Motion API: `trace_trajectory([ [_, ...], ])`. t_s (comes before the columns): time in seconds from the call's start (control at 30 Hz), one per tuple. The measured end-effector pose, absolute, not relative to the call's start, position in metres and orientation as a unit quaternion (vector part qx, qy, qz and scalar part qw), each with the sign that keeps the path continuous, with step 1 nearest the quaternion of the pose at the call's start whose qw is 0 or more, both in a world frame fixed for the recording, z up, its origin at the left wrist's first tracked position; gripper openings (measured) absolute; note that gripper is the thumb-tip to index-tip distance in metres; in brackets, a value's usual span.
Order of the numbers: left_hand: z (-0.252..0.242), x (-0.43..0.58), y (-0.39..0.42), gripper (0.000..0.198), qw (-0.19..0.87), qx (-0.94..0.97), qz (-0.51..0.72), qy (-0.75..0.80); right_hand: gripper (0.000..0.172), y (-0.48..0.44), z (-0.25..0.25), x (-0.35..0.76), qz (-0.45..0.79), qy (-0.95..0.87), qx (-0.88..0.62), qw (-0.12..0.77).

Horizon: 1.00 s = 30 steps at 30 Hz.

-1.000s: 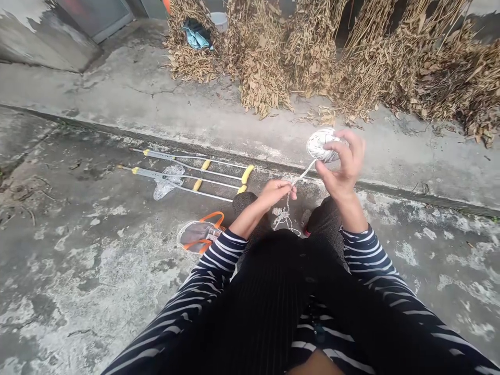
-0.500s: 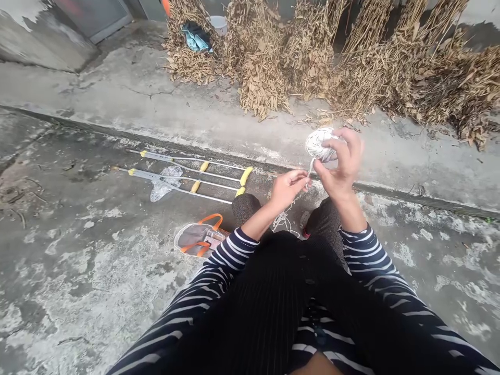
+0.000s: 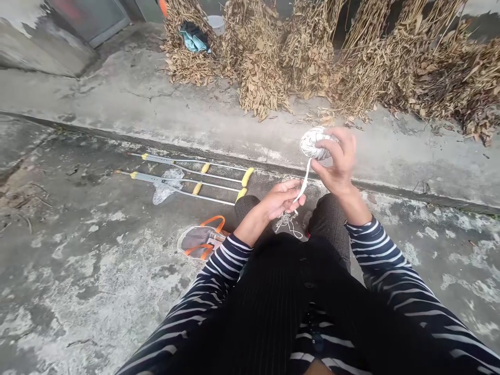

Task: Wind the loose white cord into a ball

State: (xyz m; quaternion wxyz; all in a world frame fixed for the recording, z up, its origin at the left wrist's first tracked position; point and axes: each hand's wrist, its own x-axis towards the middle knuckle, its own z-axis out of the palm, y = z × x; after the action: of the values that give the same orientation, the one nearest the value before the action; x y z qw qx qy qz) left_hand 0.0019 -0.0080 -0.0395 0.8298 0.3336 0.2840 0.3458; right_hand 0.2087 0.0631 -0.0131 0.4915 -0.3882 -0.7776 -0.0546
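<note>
My right hand (image 3: 339, 159) is closed round a wound ball of white cord (image 3: 312, 142), fingers over its right side. From the ball a white strand (image 3: 305, 177) runs down to my left hand (image 3: 282, 199), which is lower and to the left. The strand lies across the left fingers, between them and the thumb side. Below that hand, a loose tangle of the same cord (image 3: 288, 224) hangs or lies between my knees; its far end is hidden.
A pair of crutches (image 3: 195, 179) with yellow pads lies on the concrete at left, a clear plastic bag (image 3: 167, 188) among them. Nearer stands a grey bag with orange handles (image 3: 195, 242). Dried plant bundles (image 3: 261, 67) line the raised ledge (image 3: 219, 125) ahead.
My left hand has dropped lower and turned its palm upward, so a longer stretch of cord shows between the hands. My right hand and the ball have shifted slightly left.
</note>
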Motion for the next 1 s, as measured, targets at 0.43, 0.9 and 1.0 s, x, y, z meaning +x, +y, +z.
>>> trace_trajectory([
  [0.43, 0.013, 0.01, -0.025, 0.054, 0.765, 0.415, 0.408, 0.277, 0.029, 0.055, -0.027, 0.201, -0.021, -0.764, -0.399, 0.506],
  [0.9, -0.037, -0.006, -0.025, 0.041, 0.818, 0.314, 0.349, 0.332, 0.031, 0.056, -0.004, 0.224, 0.008, -0.774, -0.449, 0.447],
  [1.0, -0.039, -0.005, -0.024, 0.049, 0.796, 0.378, 0.326, 0.342, 0.026, 0.054, 0.002, 0.222, 0.019, -0.795, -0.433, 0.424],
])
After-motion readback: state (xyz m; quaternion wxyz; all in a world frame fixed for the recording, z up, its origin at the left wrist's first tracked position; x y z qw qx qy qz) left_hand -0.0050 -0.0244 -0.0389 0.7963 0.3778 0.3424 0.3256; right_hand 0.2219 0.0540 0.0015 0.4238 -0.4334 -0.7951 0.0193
